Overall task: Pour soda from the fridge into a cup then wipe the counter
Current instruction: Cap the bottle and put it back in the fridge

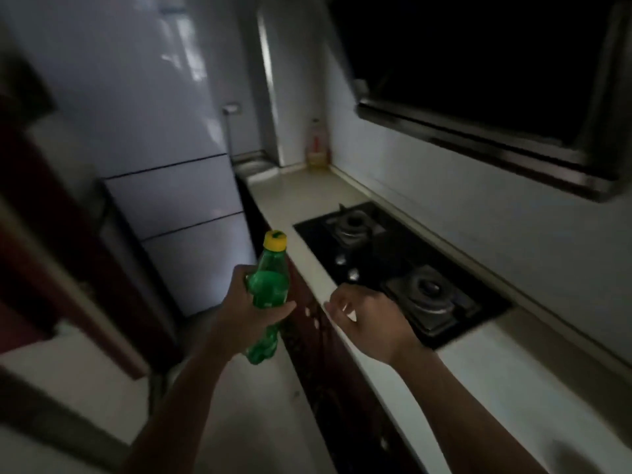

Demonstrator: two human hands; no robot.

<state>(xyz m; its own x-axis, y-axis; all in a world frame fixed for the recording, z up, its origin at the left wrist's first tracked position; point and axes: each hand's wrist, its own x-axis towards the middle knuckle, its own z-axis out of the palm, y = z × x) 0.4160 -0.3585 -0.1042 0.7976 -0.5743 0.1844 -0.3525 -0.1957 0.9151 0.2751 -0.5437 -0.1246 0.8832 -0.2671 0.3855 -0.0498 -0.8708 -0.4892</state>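
My left hand grips a green soda bottle round its middle; the yellow cap is on and the bottle stands nearly upright in front of the counter edge. Over that edge, a little to the right of the bottle, my right hand hangs with fingers loosely curled, holding nothing. The pale counter runs from the lower right to the far wall. At the left stands the white fridge, its doors closed. No cup is in view.
A black two-burner gas hob is set into the counter right of my hands. A dark range hood hangs above it. A bottle of yellow oil stands in the far corner. Dark cabinet fronts run below the counter.
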